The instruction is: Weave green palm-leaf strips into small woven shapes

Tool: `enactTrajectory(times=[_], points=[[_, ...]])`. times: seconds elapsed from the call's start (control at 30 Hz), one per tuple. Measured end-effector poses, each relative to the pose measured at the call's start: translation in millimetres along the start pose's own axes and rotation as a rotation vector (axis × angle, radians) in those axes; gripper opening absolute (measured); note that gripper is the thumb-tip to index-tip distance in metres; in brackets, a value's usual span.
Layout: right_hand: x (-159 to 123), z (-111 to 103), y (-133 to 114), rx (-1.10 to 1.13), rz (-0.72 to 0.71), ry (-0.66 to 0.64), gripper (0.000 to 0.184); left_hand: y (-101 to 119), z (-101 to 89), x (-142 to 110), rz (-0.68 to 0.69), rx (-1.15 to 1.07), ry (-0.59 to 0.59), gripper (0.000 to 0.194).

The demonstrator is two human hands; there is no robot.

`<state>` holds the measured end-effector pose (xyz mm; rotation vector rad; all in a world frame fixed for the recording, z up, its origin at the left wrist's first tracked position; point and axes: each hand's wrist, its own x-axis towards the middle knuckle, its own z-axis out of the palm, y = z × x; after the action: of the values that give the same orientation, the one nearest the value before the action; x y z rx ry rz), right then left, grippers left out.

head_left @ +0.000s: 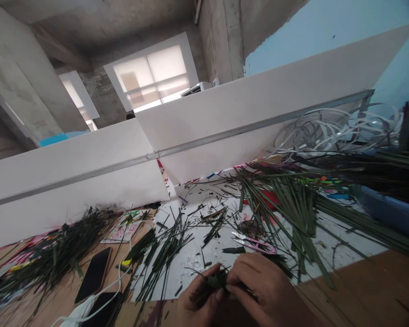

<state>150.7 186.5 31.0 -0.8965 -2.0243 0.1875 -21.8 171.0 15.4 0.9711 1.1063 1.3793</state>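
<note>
Close to the table's front edge, my left hand (199, 297) pinches a small bundle of folded green leaf strips (218, 279) between thumb and fingers. My right hand (259, 284) meets it from the right, its fingers closed at the same leaf bundle. A thin stem sticks out of the bundle to the left. Just beyond my right hand lie small pink-handled thread snips (255, 243), blades pointing left. Cut leaf strips (168, 250) are spread on the white sheet (194, 254) left of my hands. Part of the bundle is hidden by my fingers.
A phone (93, 274) and a white cable (116, 290) lie at left, near a heap of dark green leaves (71, 245). Long leaf strips (289, 204) spread at right, beside a blue basin (391, 209) and coiled white strapping (320, 129). White panels (218, 122) stand behind.
</note>
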Motion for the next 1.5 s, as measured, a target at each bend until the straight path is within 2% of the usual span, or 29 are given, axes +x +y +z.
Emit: enactTrajectory(times=[0.23, 0.4, 0.5, 0.7, 0.87, 0.97, 1.03, 1.1, 1.3, 1.5], points=[[6.8, -6.5, -3.5, 0.063, 0.084, -0.055, 0.019, 1.8, -1.5, 1.7, -0.027, -0.095, -0.007, 0.045], [10.0, -11.0, 1.6, 0.072, 0.093, 0.009, 0.017, 5.5, -7.8, 7.9, -0.001, -0.014, 0.092, 0.049], [9.5, -10.2, 5.3, 0.049, 0.114, -0.027, 0.016, 4.8, -10.3, 9.7, 0.004, -0.003, 0.115, 0.051], [6.4, -4.5, 7.7, 0.051, 0.110, -0.034, 0.017, 5.5, -5.1, 4.9, 0.009, 0.008, 0.079, 0.047], [8.7, -6.8, 6.2, 0.112, 0.147, -0.041, 0.015, 6.3, -5.7, 6.4, -0.027, -0.020, 0.075, 0.051], [13.4, -13.6, 10.6, 0.186, 0.200, 0.033, 0.012, 6.6, -10.7, 11.9, -0.055, -0.106, 0.111, 0.054], [16.8, -18.9, 15.9, 0.224, 0.235, 0.103, 0.014, 8.2, -14.1, 15.8, -0.074, -0.144, 0.141, 0.056], [19.8, -22.9, 21.5, 0.261, 0.288, 0.120, 0.018, 11.3, -17.0, 18.9, -0.086, -0.177, 0.160, 0.057], [21.6, -16.6, 27.9, 0.369, 0.403, -0.017, 0.016, 19.5, -24.8, 23.1, -0.114, -0.251, 0.100, 0.054], [16.3, -6.1, 21.2, 0.357, 0.406, -0.083, 0.016, 23.7, -27.8, 20.8, -0.130, -0.316, 0.039, 0.046]])
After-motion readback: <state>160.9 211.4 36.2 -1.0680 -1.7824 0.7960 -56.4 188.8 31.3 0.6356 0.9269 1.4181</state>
